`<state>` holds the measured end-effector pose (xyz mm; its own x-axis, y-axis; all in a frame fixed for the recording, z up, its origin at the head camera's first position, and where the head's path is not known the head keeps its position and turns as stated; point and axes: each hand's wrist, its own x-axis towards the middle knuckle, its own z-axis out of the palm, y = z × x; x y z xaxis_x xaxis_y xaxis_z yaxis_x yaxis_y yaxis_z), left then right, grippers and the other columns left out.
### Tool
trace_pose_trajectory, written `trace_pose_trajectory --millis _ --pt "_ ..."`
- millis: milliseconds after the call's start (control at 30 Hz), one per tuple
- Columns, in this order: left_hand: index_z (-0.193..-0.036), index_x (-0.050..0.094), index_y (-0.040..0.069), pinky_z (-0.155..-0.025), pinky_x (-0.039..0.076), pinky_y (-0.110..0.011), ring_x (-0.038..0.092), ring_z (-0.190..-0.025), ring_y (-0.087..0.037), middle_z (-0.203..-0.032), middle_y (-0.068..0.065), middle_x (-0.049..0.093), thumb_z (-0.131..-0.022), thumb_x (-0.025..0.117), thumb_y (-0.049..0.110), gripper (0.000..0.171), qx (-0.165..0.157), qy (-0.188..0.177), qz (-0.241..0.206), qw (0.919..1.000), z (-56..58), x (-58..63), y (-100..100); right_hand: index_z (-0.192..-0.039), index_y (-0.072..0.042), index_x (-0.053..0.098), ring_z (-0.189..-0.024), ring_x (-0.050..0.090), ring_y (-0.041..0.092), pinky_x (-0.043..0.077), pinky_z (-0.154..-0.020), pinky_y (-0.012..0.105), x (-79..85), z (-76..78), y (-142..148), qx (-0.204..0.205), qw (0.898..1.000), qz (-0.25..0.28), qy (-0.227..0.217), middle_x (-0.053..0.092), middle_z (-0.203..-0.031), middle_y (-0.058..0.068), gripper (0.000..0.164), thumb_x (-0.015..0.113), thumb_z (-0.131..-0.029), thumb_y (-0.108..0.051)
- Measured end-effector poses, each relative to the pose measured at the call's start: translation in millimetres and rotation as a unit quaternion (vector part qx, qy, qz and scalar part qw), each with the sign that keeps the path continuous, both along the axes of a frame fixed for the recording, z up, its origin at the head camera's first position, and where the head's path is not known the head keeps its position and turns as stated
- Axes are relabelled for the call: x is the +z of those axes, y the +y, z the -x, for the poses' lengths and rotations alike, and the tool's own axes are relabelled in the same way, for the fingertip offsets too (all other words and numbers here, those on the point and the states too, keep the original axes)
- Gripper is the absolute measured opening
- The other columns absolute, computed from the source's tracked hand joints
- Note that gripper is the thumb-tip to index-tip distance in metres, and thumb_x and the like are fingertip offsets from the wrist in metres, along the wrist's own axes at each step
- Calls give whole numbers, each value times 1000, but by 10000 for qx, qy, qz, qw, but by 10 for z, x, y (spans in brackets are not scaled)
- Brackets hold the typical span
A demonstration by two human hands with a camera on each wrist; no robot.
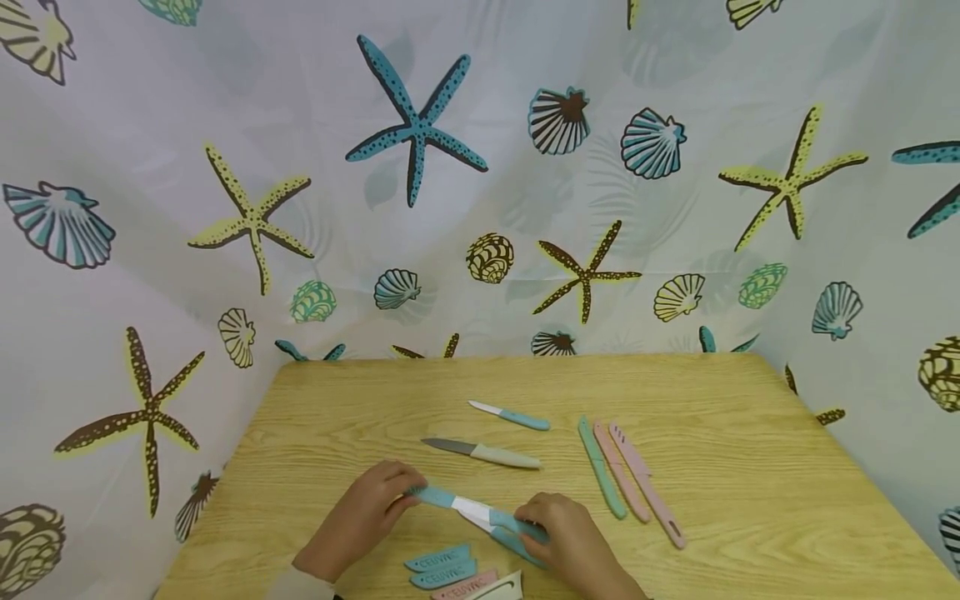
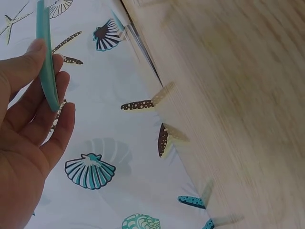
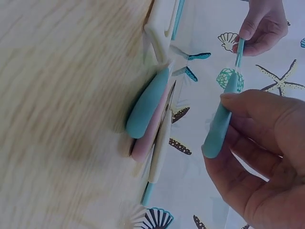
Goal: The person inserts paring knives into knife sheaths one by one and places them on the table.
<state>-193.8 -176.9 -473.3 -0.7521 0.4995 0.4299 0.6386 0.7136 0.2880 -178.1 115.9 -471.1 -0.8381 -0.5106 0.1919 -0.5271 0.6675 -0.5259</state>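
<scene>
Above the near part of the table, my right hand [image 1: 566,537] grips the blue handle of a knife [image 3: 221,119] with a white blade. At the blade's far end, my left hand [image 1: 375,508] pinches a narrow blue blade cover [image 2: 46,62] between thumb and fingers. The cover overlaps the tip half of the blade, and bare white blade shows between cover and handle. Just below, a second blue-handled knife [image 1: 517,547] with a white blade lies on the table, partly hidden by my right hand. Several lettered blade covers [image 1: 442,571], blue, pink and white, lie near the front edge.
Beyond my hands lie a cream-handled knife [image 1: 504,456] with a grey blade and a small blue-handled knife [image 1: 525,419]. To the right, one green knife [image 1: 602,467] and two pink ones [image 1: 648,487] lie side by side. A patterned curtain [image 1: 480,183] surrounds the wooden table [image 1: 750,467].
</scene>
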Motion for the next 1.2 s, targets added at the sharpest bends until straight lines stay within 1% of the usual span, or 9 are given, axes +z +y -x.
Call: trace_pose_trajectory --millis 100,300,500,600,733,867,967,1033,1200 --pt "-103 70 11 -80 54 -23 60 -95 -10 -103 5 64 -81 74 10 23 -65 -61 -81 9999 -4 -15 14 -94 0 73 -82 65 15 53 -70 18 -11 1 -24 29 9999 -28 135 69 -91 3 17 77 -79 -7" --pt "-105 70 11 -79 53 -23 59 -95 -9 -103 6 63 -83 73 11 22 -37 -235 -145 9996 -19 -27 53 -98 1 72 -83 63 14 53 -71 18 -3 -5 -51 202 9992 -120 327 68 -93 3 20 77 -80 -6" --pt "-104 70 11 -79 53 -20 59 -94 -10 -103 5 62 -84 72 10 20 -382 -128 -178 9990 -37 -59 157 -100 -1 72 -86 62 14 53 -73 19 9 -17 -67 401 9969 -298 611 69 -98 5 22 77 -80 -7" --pt "-104 69 11 -79 53 -20 59 -94 -10 -103 6 62 -84 71 10 20 -446 -68 -201 9988 -42 -80 197 -100 -1 73 -85 61 12 53 -72 18 6 -18 -77 416 9958 -310 748 69 -98 5 22 77 -79 -8" --pt "-104 69 11 -80 52 -21 58 -95 -9 -103 6 62 -85 71 10 19 -477 22 -270 9985 -44 -109 216 -100 -2 73 -85 60 11 52 -72 17 15 -23 -83 377 9958 -361 749 69 -98 4 22 77 -80 -9" --pt "-103 69 11 -80 52 -21 58 -94 -9 -103 6 62 -85 71 10 19 -554 151 -328 9978 -48 -131 225 -101 -2 73 -86 61 13 53 -73 20 38 -36 -85 361 9955 -503 724 69 -98 4 22 77 -80 -10" --pt "-103 69 10 -80 53 -22 58 -95 -10 -103 6 62 -84 71 10 19 -530 225 -349 9977 -55 -131 232 -102 -2 72 -88 61 14 54 -74 22 52 -43 -83 342 9951 -608 698 68 -99 3 24 77 -80 -10" --pt "-103 70 10 -80 53 -22 58 -95 -10 -103 6 62 -84 71 10 19 -506 226 -354 9978 -62 -129 239 -103 -2 72 -89 62 15 54 -75 23 54 -45 -81 329 9949 -659 690 68 -99 3 24 77 -80 -10" --pt "-103 70 12 -80 53 -22 57 -94 -10 -104 6 63 -85 71 11 18 -491 181 -315 9981 -88 -118 256 -102 -2 72 -85 60 13 53 -72 21 47 -57 -76 335 9949 -656 688 68 -98 3 24 76 -80 -10"
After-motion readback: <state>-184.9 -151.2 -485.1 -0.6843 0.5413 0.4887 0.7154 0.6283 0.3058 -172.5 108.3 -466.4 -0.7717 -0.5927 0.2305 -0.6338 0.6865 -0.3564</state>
